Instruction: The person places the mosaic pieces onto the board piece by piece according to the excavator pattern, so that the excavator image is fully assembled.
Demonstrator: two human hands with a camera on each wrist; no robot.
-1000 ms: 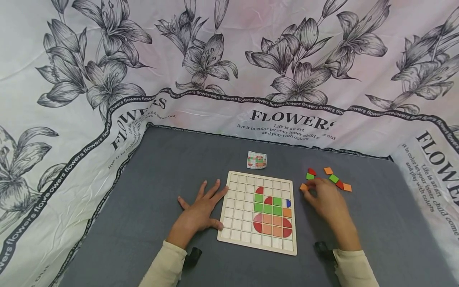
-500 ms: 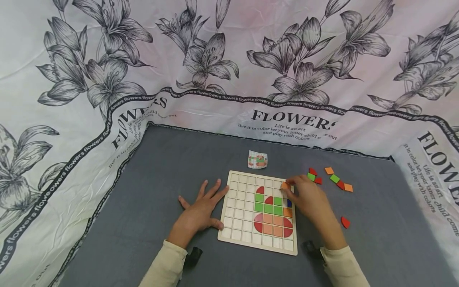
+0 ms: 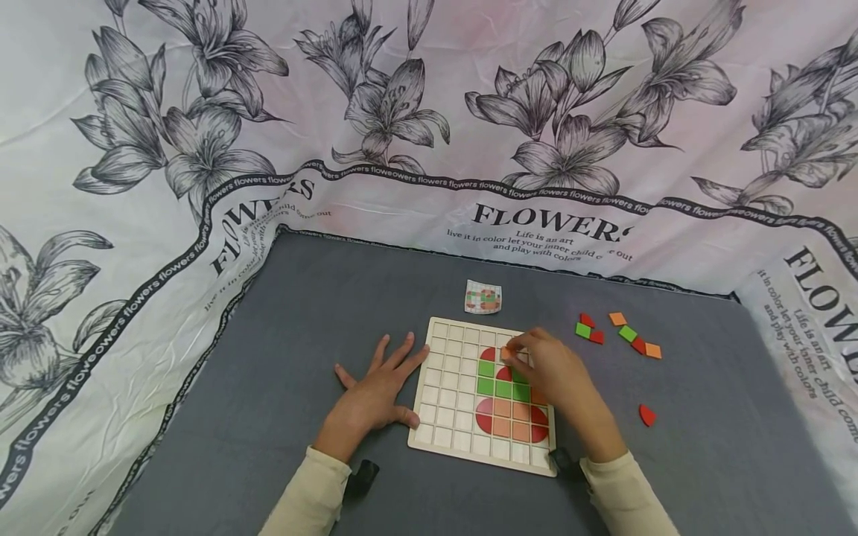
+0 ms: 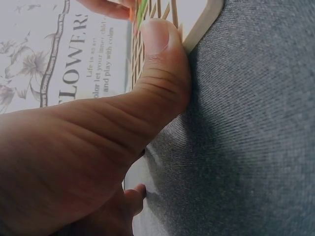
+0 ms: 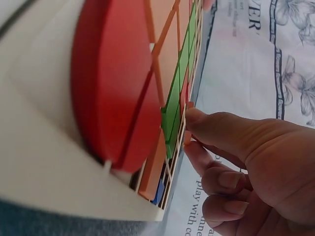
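A wooden grid board (image 3: pixel 445 402) lies on the grey cloth, with green, red and orange tiles set in its right half. My left hand (image 3: pixel 369 406) rests beside it, fingers spread, with the thumb (image 4: pixel 160 54) and a fingertip against the left edge. Over the upper right of the grid, my right hand (image 3: pixel 556 376) pinches an orange square tile (image 3: pixel 506 353) between thumb and fingers. That tile sits close to a red quarter-round tile (image 3: pixel 488 354). The right hand covers part of the board's right side. A blue piece (image 5: pixel 158 191) shows near the edge in the right wrist view.
A small printed pattern card (image 3: pixel 483 298) lies behind the board. Loose tiles lie to the right, among them an orange square (image 3: pixel 617 318), a green square (image 3: pixel 583 330) and a separate red quarter-round piece (image 3: pixel 646 415). A flower-printed cloth (image 3: pixel 402 197) hangs behind.
My right hand has carried the orange tile leftward from the loose pieces, past the board's right edge and over the grid. My left hand stays in place.
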